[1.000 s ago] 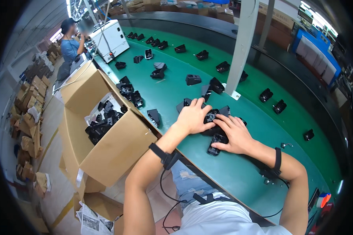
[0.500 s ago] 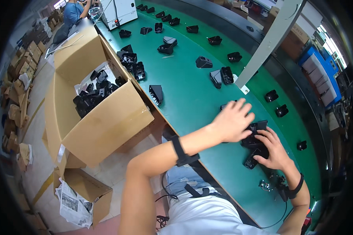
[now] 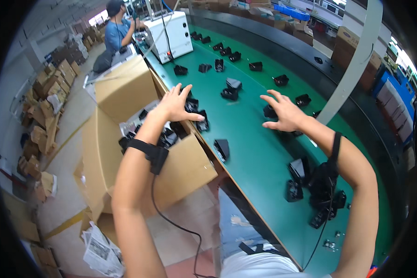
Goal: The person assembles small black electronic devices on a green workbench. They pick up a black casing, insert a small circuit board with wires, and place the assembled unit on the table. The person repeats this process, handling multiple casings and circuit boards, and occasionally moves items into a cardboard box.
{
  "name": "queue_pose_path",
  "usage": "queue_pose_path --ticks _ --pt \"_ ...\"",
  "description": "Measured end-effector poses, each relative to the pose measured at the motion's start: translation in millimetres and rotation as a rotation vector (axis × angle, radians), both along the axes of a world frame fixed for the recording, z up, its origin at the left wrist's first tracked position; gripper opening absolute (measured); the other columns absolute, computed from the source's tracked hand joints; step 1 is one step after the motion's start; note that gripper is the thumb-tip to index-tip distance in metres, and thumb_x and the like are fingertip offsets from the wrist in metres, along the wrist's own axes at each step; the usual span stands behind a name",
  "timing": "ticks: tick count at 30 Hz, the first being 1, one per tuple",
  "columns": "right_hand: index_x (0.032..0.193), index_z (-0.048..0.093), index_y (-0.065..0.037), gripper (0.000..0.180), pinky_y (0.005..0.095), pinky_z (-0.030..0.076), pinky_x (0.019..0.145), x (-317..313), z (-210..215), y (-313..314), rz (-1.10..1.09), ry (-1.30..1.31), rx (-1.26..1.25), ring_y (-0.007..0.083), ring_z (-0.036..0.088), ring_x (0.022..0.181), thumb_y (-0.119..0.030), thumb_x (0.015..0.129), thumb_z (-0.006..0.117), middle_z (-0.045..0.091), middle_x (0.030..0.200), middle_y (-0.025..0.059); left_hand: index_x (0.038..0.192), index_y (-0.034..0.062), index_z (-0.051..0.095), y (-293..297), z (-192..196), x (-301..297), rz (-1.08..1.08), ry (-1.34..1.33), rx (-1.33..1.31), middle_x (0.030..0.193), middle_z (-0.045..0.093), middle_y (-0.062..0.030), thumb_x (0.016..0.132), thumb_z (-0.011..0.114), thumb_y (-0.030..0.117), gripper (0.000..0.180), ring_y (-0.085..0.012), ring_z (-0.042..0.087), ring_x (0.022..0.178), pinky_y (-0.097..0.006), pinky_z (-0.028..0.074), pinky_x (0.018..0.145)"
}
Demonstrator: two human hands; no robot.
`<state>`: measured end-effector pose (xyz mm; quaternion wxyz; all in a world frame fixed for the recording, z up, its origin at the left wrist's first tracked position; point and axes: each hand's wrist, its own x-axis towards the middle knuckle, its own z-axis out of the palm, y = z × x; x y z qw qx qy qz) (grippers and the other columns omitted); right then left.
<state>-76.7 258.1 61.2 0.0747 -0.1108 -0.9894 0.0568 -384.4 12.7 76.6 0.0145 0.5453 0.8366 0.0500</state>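
My left hand (image 3: 173, 107) reaches over the rim of the cardboard box (image 3: 173, 169), fingers spread and holding nothing. Its thumb is beside a black plastic housing (image 3: 203, 123) at the table edge; whether they touch I cannot tell. Farther right, my right hand (image 3: 286, 113) is over the green table with fingers apart. A black housing (image 3: 269, 111) lies just past its fingers and thumb, partly hidden by them. Black plastic parts (image 3: 169, 137) fill the box, partly covered by my left forearm. Below my right wrist sit a grey-sided housing (image 3: 300, 170) and a black housing (image 3: 293, 190).
A wedge-shaped housing (image 3: 221, 149) lies near the table's edge. Rows of housings stretch back toward a white machine (image 3: 173, 39), where a person in blue (image 3: 117, 34) stands. At right a grey post (image 3: 352, 65) rises. Small metal parts (image 3: 329, 243) lie near my right forearm.
My hands have left the cluster of housings at the right. The left has swung left to the box side; the right has moved farther up the table. The view has shifted too.
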Motion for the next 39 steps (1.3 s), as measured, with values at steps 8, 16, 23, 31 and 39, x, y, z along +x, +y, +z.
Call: queue_pose_path --ticks 8,16,23,31,39 --pt "0.152 0.031 -0.028 0.092 0.0611 0.039 0.106 -177.2 -56.3 -11.3 -0.289 0.197 -0.173 0.0524 0.036 0.132 -0.047 0.075 0.078 0.022 0.156 0.0204 0.156 0.0104 0.024 29.1 -41.7 -55.5 0.282 -0.101 -0.172 0.153 0.026 -0.0335 0.052 0.062 0.092 0.137 -0.0488 0.026 0.143 -0.057 0.015 0.118" --pt "0.123 0.066 -0.018 0.055 0.0581 0.042 0.101 -178.1 -61.5 2.3 -0.286 -0.038 0.039 0.0414 0.047 0.124 -0.051 0.080 0.072 0.037 0.144 0.0181 0.157 0.0164 0.018 53.7 -37.4 -33.1 0.161 -0.045 -0.287 0.150 0.040 -0.0231 0.053 0.065 0.090 0.136 -0.0358 0.040 0.140 -0.060 0.019 0.116" --pt "0.126 0.065 -0.023 0.057 0.0573 0.045 0.099 -83.1 -38.9 24.8 -0.176 -0.160 -0.053 0.0433 0.049 0.123 -0.054 0.078 0.072 0.045 0.133 0.0209 0.157 0.0231 0.019 53.1 -46.2 14.3 0.144 -0.223 -0.246 0.156 0.028 -0.0244 0.093 0.045 0.064 0.080 -0.0419 0.036 0.140 -0.046 0.032 0.116" --pt "0.135 0.058 -0.026 0.060 0.0552 0.046 0.099 -19.6 -45.0 16.6 -0.180 -0.184 -0.101 0.0430 0.052 0.120 -0.048 0.080 0.071 0.042 0.139 0.0183 0.155 0.0216 0.028 41.6 -53.5 61.2 0.171 -0.196 -0.105 0.150 0.038 -0.0254 0.093 0.037 0.069 0.078 -0.0408 0.041 0.137 -0.048 0.035 0.113" --pt "0.140 0.053 -0.023 0.062 0.0480 0.046 0.102 11.6 -36.7 8.0 -0.112 -0.245 -0.022 0.0430 0.055 0.115 -0.048 0.085 0.067 0.045 0.135 0.0232 0.154 0.0213 0.031 36.2 -45.6 135.5 0.372 -0.155 -0.075 0.153 0.035 -0.0226 0.085 0.038 0.080 0.091 -0.0507 0.035 0.137 -0.052 0.033 0.113"
